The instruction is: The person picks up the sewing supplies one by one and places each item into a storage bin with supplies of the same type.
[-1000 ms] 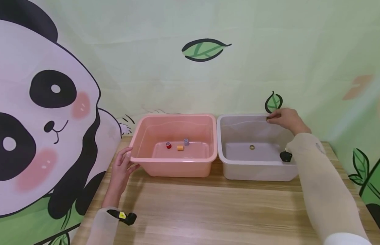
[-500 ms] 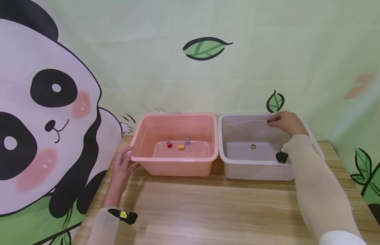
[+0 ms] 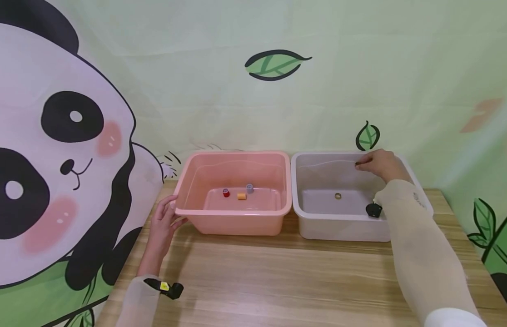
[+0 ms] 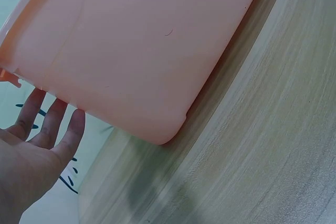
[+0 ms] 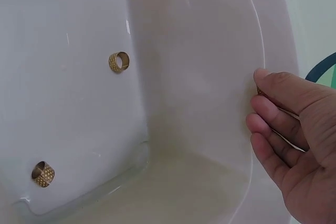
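The right hand point(image 3: 382, 164) hovers over the far rim of the white tub point(image 3: 306, 227), its fingers point(image 5: 273, 111) curled and pinching a small brass-coloured thing, mostly hidden; on the tub's floor lie two brass rings point(image 5: 119, 62); just beside the tub on its left stands the pink tub point(image 3: 237, 225), holding a red spool point(image 3: 226, 193), an orange one point(image 3: 241, 196) and a grey one point(image 3: 250, 188); the left hand point(image 3: 165, 222) rests, fingers point(image 4: 71, 129) straight and relaxed, against the pink tub's outer corner; both tubs sit on the wooden surface point(image 3: 278, 281).
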### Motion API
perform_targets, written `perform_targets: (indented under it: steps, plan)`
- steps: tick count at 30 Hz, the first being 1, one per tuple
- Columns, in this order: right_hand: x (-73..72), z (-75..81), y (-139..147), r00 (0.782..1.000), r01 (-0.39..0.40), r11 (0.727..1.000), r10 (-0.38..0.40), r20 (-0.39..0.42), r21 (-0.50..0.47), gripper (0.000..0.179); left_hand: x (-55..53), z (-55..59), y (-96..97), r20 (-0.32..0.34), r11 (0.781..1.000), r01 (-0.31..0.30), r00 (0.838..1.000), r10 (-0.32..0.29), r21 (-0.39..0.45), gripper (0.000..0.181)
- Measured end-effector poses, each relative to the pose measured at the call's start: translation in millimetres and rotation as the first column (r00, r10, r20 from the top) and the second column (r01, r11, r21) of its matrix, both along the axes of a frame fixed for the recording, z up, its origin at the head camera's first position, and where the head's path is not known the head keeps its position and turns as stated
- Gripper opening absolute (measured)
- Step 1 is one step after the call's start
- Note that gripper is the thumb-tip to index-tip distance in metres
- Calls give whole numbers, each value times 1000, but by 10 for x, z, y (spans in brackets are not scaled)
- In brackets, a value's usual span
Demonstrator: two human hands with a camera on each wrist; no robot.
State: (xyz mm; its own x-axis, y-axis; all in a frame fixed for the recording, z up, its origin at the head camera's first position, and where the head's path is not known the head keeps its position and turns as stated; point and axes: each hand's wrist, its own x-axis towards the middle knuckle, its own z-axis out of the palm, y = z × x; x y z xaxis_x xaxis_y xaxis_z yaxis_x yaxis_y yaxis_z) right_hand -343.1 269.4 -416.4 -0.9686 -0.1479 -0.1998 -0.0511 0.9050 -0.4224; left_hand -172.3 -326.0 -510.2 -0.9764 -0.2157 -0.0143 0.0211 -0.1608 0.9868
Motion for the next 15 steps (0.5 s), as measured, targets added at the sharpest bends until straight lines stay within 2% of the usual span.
perform_targets:
  steps: [9, 15]
  plan:
    - [2, -8, -84, 1000, -9, 997, 10, 16, -73, 38, 6, -17, 4, 7, 1000, -1, 1000, 1, -10, 43]
    - [-13, -22, -86, 998, -25, 997, 28, 47, -77, 37, -1, -13, 0, -6, 1000, 7, 1000, -7, -1, 40]
